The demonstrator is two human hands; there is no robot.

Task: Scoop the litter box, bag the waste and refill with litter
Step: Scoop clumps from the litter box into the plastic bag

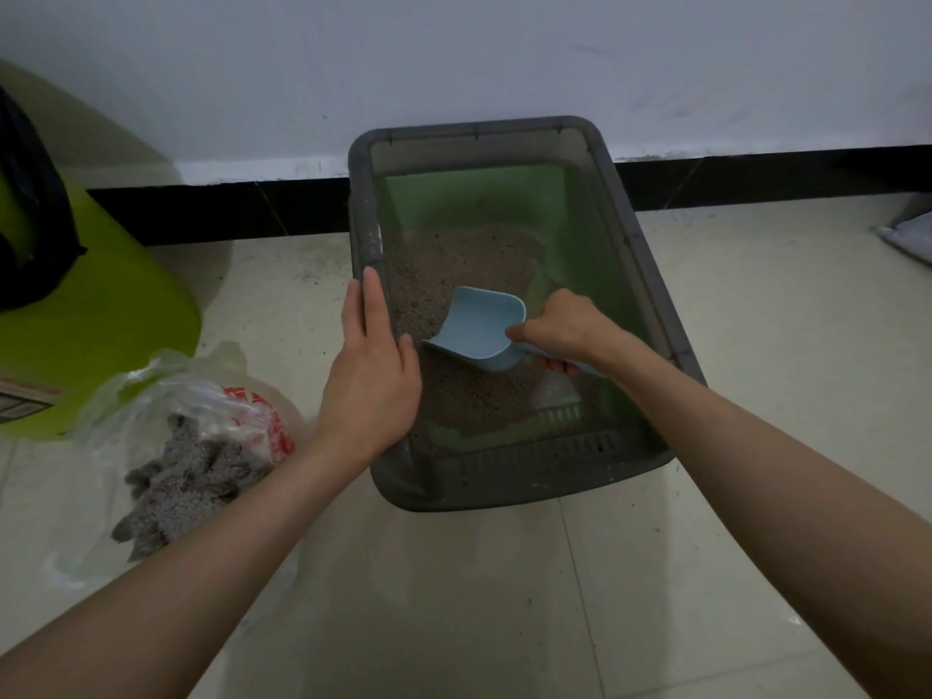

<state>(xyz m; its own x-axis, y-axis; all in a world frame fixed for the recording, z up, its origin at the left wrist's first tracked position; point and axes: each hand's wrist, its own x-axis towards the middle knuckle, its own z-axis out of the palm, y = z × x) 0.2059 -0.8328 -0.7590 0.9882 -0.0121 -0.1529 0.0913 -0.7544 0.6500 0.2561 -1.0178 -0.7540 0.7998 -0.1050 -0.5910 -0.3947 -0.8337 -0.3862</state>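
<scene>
A grey plastic litter box (650, 274) with a green inner base stands on the tiled floor against the wall. Brown litter (454, 264) covers its left and middle part. My left hand (370, 375) grips the box's left rim. My right hand (565, 327) holds the handle of a light blue scoop (479, 327), whose bowl rests in the litter near the box's middle. To the left on the floor lies a clear plastic bag (201, 426) with red print, holding grey clumps of waste.
A lime-green bin (101, 325) with a black liner stands at the far left, close to the bag. A black skirting runs along the white wall behind the box. A grey sack (908, 234) lies at the right edge. Tiled floor spreads in front.
</scene>
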